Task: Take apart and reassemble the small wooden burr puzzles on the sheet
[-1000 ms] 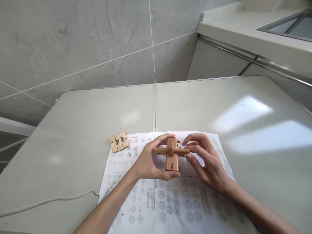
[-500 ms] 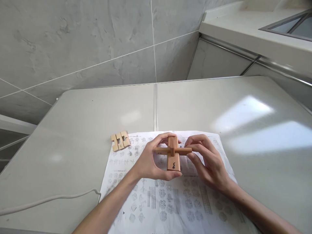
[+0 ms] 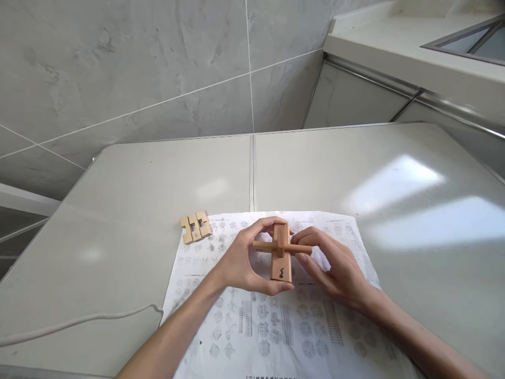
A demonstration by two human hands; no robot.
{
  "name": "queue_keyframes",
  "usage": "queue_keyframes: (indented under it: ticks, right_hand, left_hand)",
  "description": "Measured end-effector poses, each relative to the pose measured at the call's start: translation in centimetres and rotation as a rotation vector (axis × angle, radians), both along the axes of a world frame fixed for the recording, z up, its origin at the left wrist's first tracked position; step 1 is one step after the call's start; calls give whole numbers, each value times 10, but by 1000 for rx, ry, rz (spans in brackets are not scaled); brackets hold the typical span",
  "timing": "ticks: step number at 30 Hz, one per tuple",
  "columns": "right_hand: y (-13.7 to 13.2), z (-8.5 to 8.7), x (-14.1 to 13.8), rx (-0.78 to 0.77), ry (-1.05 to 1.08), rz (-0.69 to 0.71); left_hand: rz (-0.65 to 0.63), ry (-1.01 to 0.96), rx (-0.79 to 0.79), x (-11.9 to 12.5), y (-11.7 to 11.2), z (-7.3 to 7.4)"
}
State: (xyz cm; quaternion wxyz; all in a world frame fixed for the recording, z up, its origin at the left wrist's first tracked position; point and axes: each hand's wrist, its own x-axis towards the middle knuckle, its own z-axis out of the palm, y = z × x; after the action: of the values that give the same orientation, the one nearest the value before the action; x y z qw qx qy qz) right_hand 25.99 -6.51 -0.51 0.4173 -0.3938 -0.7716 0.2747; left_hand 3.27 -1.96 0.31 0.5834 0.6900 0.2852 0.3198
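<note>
A cross-shaped wooden interlocking puzzle is held above the printed sheet, with a dark "3"-like mark on its near arm. My left hand spans its long block, thumb at the near end and fingers at the far end. On the right, my right hand pinches the thin crosswise piece, thumb below and index finger above. Three pale notched wooden pieces lie side by side at the sheet's upper left corner.
Under my hands lies a large paper sheet printed with small diagrams. A white cable runs across the left of the pale table. Beyond stand a grey tiled wall and, at right, a counter.
My right fingers have moved left along the thin crosswise piece and closed on it. The puzzle has tilted slightly, the crosswise piece now sloping down to the right. My left hand keeps its grip.
</note>
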Motion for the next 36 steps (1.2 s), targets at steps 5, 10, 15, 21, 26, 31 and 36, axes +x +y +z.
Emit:
queue_keyframes:
  ticks: [5, 10, 15, 21, 26, 31, 36]
  right_hand:
    - [1, -2, 2, 151, -127, -65]
    - [0, -7, 2, 152, -138, -142]
    - [0, -7, 2, 84, -83, -102]
    - [2, -3, 1, 96, 1, -127]
    - [1, -7, 0, 198, -66, -74]
    - [-3, -13, -4, 233, -144, -49]
    - [-3, -9, -3, 244, -142, -52]
  left_hand:
    - [-3, 28, 26, 4, -2, -2]
    - [13, 8, 17, 8, -3, -2]
    - [13, -2, 13, 7, -3, -2]
    - [9, -15, -84, 4, -2, -4]
    - [-13, -45, -54, 5, -1, -5]
    - [-53, -35, -30, 11, -4, -6]
    - [-63, -18, -48, 12, -5, -6]
